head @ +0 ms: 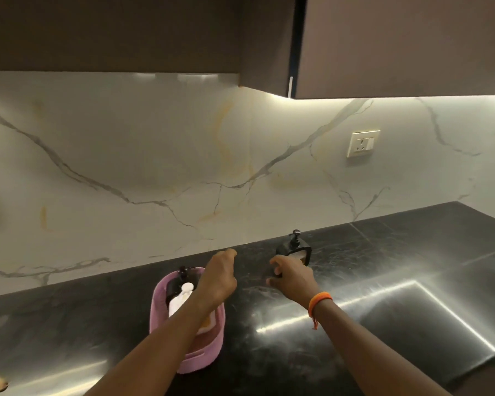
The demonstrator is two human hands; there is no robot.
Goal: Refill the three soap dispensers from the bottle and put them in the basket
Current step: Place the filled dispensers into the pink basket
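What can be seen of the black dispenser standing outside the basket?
The black dispenser stands upright on the dark countertop, near the marble backsplash and right of the pink basket. It looks like glossy dark plastic or glass with squarish shoulders, a black pump head on top and a pale label or window on its front. The right hand covers its lower part, fingers curled at its base.

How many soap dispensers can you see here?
2 plainly. One black dispenser stands on the counter behind the right hand; another is in the pink basket. The left arm may hide a third.
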